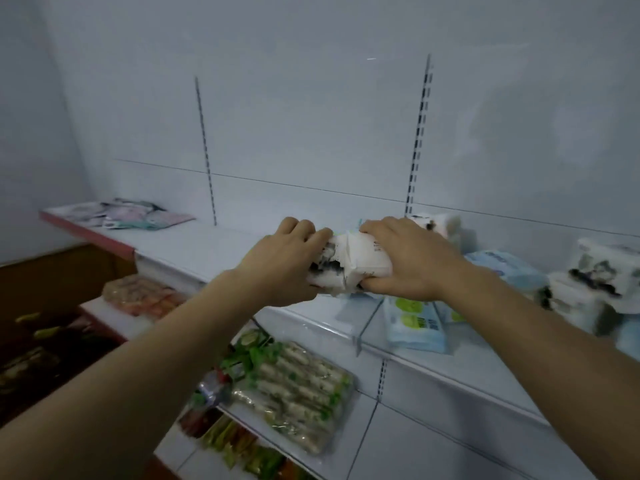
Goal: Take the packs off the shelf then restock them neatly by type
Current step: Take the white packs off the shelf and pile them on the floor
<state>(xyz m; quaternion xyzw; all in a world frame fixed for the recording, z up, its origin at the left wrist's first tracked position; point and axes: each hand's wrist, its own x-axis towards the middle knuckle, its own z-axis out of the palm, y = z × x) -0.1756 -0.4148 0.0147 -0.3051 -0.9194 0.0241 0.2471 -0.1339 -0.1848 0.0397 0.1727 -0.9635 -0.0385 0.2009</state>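
Two hands, left (282,263) and right (412,259), clamp white pack (349,266) above shelf (214,251). Shelf's middle bare; more packs (588,282) jumbled at right. Sorting by type looks barely begun.

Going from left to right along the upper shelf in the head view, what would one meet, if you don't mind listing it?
Flat pastel packs → left hand → white pack gripped by both hands → right hand → light blue pack → white packs with dark print.
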